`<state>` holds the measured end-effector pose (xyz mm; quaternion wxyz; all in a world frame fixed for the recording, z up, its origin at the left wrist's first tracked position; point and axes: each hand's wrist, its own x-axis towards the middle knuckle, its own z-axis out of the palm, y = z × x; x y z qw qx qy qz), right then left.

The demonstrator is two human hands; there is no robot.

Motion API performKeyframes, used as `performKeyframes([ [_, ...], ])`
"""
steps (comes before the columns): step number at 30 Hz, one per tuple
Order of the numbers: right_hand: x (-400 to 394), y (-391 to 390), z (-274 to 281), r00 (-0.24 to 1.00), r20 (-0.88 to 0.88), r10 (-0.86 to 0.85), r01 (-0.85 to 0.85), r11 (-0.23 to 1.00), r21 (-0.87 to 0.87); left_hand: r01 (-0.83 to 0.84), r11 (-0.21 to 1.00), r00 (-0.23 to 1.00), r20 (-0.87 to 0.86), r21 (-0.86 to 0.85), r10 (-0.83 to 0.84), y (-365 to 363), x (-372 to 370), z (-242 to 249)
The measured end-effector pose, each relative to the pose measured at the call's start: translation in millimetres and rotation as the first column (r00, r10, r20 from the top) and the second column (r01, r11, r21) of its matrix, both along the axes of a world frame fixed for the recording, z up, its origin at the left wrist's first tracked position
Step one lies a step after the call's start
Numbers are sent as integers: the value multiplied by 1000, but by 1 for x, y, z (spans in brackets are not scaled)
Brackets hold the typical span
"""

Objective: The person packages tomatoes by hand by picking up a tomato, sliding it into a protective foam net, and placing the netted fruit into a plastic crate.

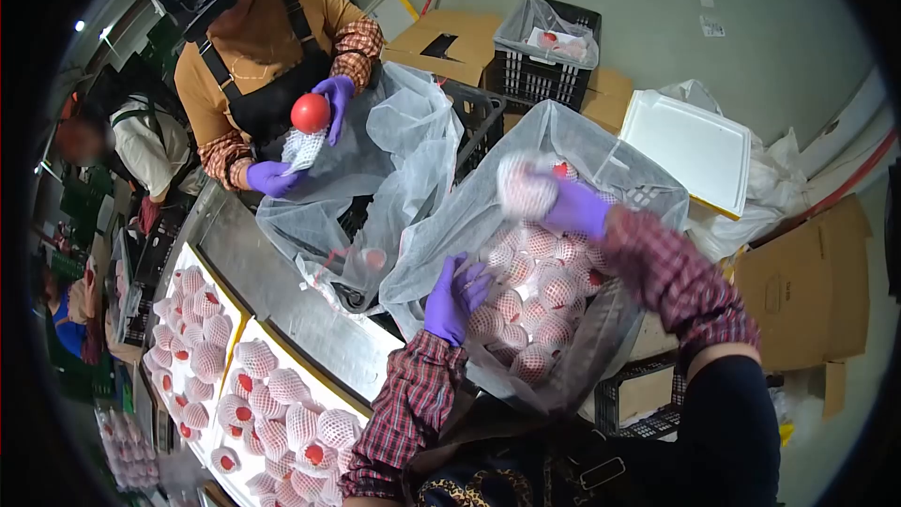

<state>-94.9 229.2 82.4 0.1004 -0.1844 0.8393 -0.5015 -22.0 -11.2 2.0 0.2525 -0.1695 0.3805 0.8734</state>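
From the head view, I have my right hand (574, 209) raised over the bag-lined crate (601, 164), its fingers closed round one net-wrapped fruit (526, 190), lifted clear of the heap so it comes away without dragging the others. My left hand (453, 299) rests on the near edge of the liner, fingers spread and holding nothing I can make out; it seems to press the mesh back so the mouth of the bag stays open. The pile of wrapped fruit (535, 319) lies loose in the bag just beneath both hands.

To my left, on the bench (282, 291), the white trays (272, 404) hold wrapped fruit set side by side, likely so they do not bruise. Across the bench a co-worker (267, 47) holds a bare red fruit (311, 113) above a foam net sleeve (305, 148).
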Motion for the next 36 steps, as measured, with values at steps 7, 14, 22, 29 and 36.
performKeyframes([
  [7,-177,79,88,783,229,-579,570,517,-639,-29,999,999,34,40,28,-2,0,-10],
  [14,-136,90,-87,997,-35,66,-2,492,870,-32,999,999,29,33,31,-1,1,1],
  [22,-114,49,-139,916,-316,-248,397,436,808,-18,1000,999,42,7,17,2,2,10],
  [29,-94,33,-133,935,-261,-241,338,384,859,-16,999,999,41,37,15,1,2,11],
  [36,-71,52,-120,885,-295,-361,463,601,652,-30,999,999,21,25,29,0,1,5],
])
